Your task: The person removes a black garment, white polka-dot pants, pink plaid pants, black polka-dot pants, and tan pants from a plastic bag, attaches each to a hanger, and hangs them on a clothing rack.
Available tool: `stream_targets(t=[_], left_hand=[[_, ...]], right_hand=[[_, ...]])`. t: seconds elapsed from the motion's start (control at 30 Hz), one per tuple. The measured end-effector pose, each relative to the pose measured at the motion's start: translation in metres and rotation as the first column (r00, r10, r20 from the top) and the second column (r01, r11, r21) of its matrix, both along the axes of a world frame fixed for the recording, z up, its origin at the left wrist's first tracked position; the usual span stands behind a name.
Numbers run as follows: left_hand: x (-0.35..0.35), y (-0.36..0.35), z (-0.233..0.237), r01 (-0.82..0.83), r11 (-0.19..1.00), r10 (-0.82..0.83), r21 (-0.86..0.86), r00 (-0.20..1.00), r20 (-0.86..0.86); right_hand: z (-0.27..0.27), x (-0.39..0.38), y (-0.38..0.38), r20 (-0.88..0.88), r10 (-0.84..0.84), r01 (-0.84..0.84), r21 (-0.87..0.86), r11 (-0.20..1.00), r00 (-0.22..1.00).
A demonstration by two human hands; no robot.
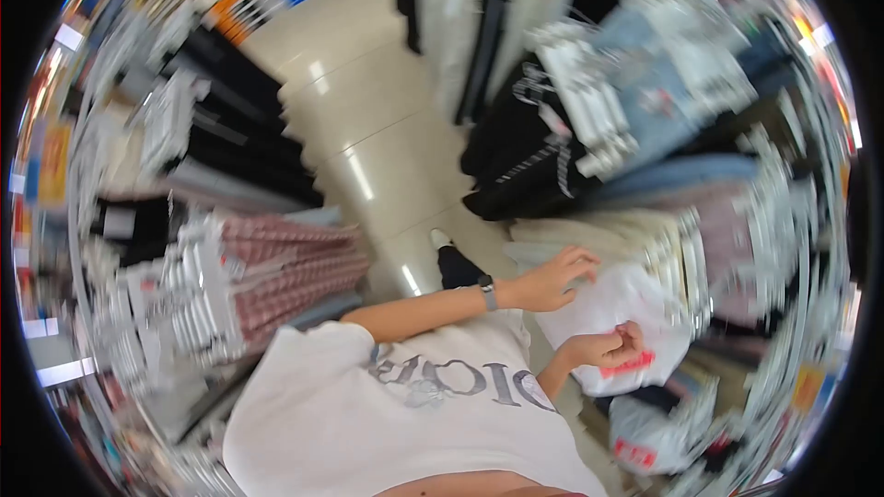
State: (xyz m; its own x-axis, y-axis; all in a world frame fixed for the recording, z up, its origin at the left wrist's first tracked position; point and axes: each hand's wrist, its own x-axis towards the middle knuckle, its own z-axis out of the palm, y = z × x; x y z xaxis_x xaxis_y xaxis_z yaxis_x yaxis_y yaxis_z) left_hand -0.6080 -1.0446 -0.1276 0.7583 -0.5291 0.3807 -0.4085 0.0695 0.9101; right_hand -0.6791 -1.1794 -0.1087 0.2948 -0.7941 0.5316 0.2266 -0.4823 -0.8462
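Note:
My left hand (556, 282), with a dark-faced watch (486, 283) on a grey strap at its wrist, reaches over the upper edge of a white plastic bag (635, 308). Its fingers are bent and a little apart, with nothing visible in them. Lower down, my right hand (608, 346) is closed in front of the same bag, close to its red print (629, 364). What its curled fingers hold, if anything, is hidden. Pale trousers (589, 232) on hangers hang just beyond the bag.
Racks of hanging clothes flank a tiled aisle (378, 147). Pink checked garments (285, 281) hang on the left, black trousers (525, 161) and light blue jeans (654, 83) on the right. A second bag with red print (645, 428) is at lower right.

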Motion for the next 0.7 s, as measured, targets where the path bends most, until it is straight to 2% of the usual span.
stream_targets(t=[0.03, 0.07, 0.1, 0.13, 0.17, 0.2, 0.23, 0.3, 0.33, 0.4, 0.47, 0.5, 0.6, 0.7], left_hand=[[0.007, 0.033, -0.011, -0.046, 0.998, 0.046, 0.052, 0.999, -0.007], [0.014, 0.070, -0.022, -0.091, 0.991, 0.092, 0.101, 0.996, -0.005], [0.018, 0.108, -0.029, -0.129, 0.981, 0.130, 0.146, 0.992, 0.002], [0.019, 0.146, -0.031, -0.208, 0.968, 0.218, 0.143, 0.974, -0.055], [0.015, 0.183, -0.033, -0.282, 0.949, 0.298, 0.138, 0.948, -0.110], [0.010, 0.217, -0.040, -0.415, 0.902, 0.428, 0.121, 0.897, -0.109], [0.001, 0.249, -0.040, -0.528, 0.836, 0.542, 0.146, 0.837, -0.076], [-0.020, 0.305, -0.022, -0.670, 0.730, 0.683, 0.134, 0.709, -0.175], [-0.031, 0.327, -0.014, -0.729, 0.663, 0.748, 0.168, 0.643, -0.163], [-0.053, 0.362, 0.000, -0.831, 0.509, 0.861, 0.226, 0.492, -0.130], [-0.075, 0.379, 0.015, -0.919, 0.353, 0.928, 0.174, 0.320, -0.191], [-0.083, 0.386, 0.016, -0.950, 0.278, 0.944, 0.143, 0.243, -0.222], [-0.103, 0.393, -0.001, -0.995, 0.076, 0.954, 0.064, 0.054, -0.295], [-0.112, 0.407, -0.001, -0.997, -0.018, 0.931, 0.072, -0.043, -0.363]], right_hand=[[0.000, 0.024, 0.025, 0.038, 0.166, -0.168, 0.039, 0.985, 0.985], [0.000, 0.044, 0.048, 0.123, 0.346, -0.367, 0.320, 0.873, 0.930], [0.001, 0.062, 0.071, 0.235, 0.473, -0.517, 0.556, 0.651, 0.849], [0.003, 0.084, 0.087, 0.359, 0.550, -0.597, 0.723, 0.348, 0.754], [0.004, 0.112, 0.098, 0.462, 0.559, -0.520, 0.852, -0.065, 0.688], [0.004, 0.139, 0.111, 0.537, 0.527, -0.318, 0.833, -0.453, 0.658], [0.003, 0.160, 0.127, 0.570, 0.474, -0.041, 0.667, -0.744, 0.671], [-0.003, 0.186, 0.167, 0.582, 0.598, 0.025, 0.704, -0.709, 0.551], [-0.004, 0.197, 0.190, 0.589, 0.649, 0.051, 0.720, -0.692, 0.481], [-0.001, 0.209, 0.239, 0.598, 0.693, 0.100, 0.724, -0.683, 0.403], [-0.007, 0.214, 0.288, 0.626, 0.717, 0.163, 0.708, -0.688, 0.308], [-0.010, 0.215, 0.313, 0.621, 0.729, 0.249, 0.686, -0.683, 0.289], [-0.027, 0.210, 0.390, 0.556, 0.814, 0.453, 0.689, -0.566, 0.171], [-0.046, 0.193, 0.462, 0.465, 0.885, 0.618, 0.690, -0.378, 0.024]])
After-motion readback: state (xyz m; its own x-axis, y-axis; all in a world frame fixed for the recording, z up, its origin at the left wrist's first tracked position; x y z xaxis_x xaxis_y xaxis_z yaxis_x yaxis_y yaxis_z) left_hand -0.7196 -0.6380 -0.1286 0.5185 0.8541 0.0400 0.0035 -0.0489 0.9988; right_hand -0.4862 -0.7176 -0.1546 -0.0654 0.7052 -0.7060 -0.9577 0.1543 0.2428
